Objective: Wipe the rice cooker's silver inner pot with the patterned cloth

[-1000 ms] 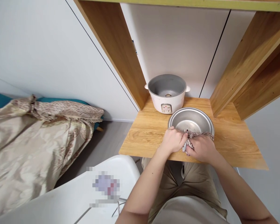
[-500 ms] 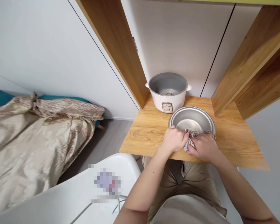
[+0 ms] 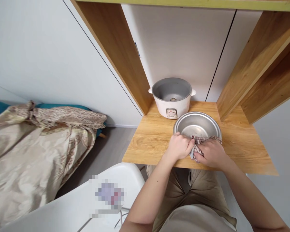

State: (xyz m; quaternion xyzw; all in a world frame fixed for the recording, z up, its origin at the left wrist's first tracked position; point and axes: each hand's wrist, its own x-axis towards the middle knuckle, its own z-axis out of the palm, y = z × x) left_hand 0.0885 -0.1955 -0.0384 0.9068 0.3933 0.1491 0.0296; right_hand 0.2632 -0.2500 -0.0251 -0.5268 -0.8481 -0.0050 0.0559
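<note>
A round metal inner pot (image 3: 197, 124) stands on the wooden desk (image 3: 149, 138), just in front of a white rice cooker body (image 3: 172, 98) with no pot in it. My left hand (image 3: 179, 147) is closed on the pot's near rim. My right hand (image 3: 212, 152) is closed on a patterned cloth (image 3: 200, 141) that lies over the near rim between both hands. The two hands almost touch. Part of the cloth is hidden under my right hand.
Wooden shelf sides (image 3: 120, 54) rise on both sides of the desk, with white wall panels behind. A white chair (image 3: 87, 199) stands at the lower left, and a bed with beige covers (image 3: 33, 151) lies further left. My legs are under the desk edge.
Both hands stay on the pot's near rim with the cloth; only small shifts of the hands and the view show.
</note>
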